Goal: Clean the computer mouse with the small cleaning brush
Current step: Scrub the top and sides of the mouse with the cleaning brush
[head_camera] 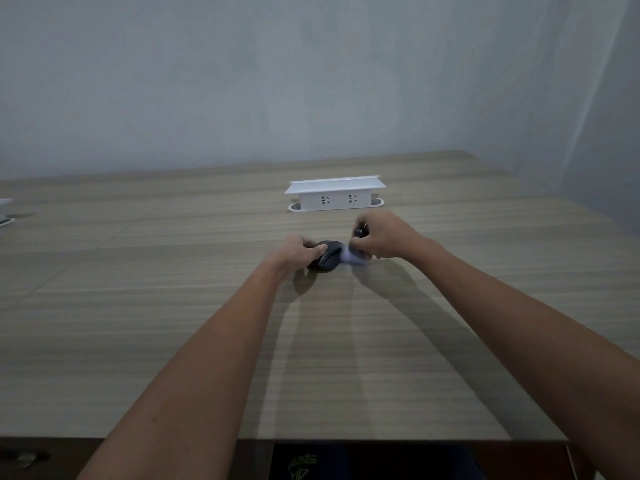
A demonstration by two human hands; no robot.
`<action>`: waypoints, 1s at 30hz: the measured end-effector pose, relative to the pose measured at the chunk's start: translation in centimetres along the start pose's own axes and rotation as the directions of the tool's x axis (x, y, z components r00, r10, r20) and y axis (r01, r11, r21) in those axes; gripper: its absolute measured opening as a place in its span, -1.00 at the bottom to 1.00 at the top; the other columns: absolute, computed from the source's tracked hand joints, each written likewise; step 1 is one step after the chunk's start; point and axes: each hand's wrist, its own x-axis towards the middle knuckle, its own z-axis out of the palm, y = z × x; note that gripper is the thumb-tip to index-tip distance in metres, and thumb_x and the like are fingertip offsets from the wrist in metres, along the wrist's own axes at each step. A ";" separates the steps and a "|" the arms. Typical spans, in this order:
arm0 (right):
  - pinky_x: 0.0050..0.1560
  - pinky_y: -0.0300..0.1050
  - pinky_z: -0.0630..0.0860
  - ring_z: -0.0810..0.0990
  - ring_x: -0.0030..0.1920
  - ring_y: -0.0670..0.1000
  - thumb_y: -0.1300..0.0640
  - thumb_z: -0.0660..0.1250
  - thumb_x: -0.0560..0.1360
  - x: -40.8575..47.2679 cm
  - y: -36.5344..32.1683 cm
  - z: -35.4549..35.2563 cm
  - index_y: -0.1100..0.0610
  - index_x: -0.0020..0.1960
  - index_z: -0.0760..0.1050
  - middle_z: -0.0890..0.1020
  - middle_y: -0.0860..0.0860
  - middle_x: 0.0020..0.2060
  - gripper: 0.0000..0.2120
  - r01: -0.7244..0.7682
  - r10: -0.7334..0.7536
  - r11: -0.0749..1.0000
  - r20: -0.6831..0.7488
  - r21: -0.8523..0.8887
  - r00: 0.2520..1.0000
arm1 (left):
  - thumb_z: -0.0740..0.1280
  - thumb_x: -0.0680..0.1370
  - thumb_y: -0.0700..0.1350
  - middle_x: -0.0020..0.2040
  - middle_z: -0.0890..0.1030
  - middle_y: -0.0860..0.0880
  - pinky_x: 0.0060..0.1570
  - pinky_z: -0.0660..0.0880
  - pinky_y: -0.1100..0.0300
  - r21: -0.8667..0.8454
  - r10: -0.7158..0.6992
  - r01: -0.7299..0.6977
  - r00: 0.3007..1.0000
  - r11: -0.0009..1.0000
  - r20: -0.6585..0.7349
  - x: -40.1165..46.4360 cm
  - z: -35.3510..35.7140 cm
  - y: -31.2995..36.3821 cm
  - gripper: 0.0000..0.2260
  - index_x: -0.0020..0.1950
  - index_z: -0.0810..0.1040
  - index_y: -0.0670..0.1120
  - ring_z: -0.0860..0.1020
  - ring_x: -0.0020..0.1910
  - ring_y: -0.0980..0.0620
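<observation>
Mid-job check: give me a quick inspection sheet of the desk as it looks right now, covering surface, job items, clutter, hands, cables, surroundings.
Surface: wood-grain desk, mostly bare.
Job's things: dark computer mouse on the desk; small cleaning brush with pale, blurred bristles against the mouse's right side.
Clutter: white pop-up socket box behind the mouse; a white object at the far left edge, cut off.
Hands: left hand holds the mouse; right hand grips the brush.
Cables: nothing seen.
Surroundings: plain grey wall behind the desk.
</observation>
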 end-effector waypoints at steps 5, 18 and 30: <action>-0.38 -0.21 0.50 0.56 -0.51 -0.03 0.13 0.43 0.50 -0.4 -1.0 -0.6 0.22 -0.09 0.64 0.70 0.05 -0.40 -0.85 0.042 -0.064 0.976 0.095 0.215 0.993 | 0.34 0.61 -0.04 0.04 0.68 -0.22 -0.09 0.46 0.09 -0.006 -0.007 0.007 1.000 1.000 0.007 0.1 -0.1 0.0 -0.71 0.16 0.68 -0.22 0.54 -0.08 -0.08; -0.49 -0.30 0.45 0.56 -0.53 -0.11 0.17 0.40 0.53 -0.3 0.7 0.7 0.32 -0.04 0.62 0.67 0.07 -0.40 -0.82 -0.095 0.085 0.943 0.047 0.319 0.995 | 0.33 0.62 -0.06 -0.07 0.62 -0.16 -0.15 0.41 0.12 -0.019 -0.007 0.007 1.000 1.000 0.007 -0.2 -0.2 0.0 -0.72 0.17 0.67 -0.22 0.50 -0.13 -0.06; -0.21 0.05 0.66 0.68 -0.29 0.14 0.20 0.35 0.49 0.0 -0.8 0.3 0.26 -0.09 0.55 0.67 0.11 -0.29 -0.88 -0.016 0.035 0.994 -0.171 0.110 0.985 | 0.32 0.62 -0.05 0.07 0.67 -0.18 -0.02 0.46 0.09 -0.028 -0.015 0.015 1.000 0.999 0.002 -0.4 -0.2 0.2 -0.71 0.21 0.66 -0.21 0.54 -0.04 -0.05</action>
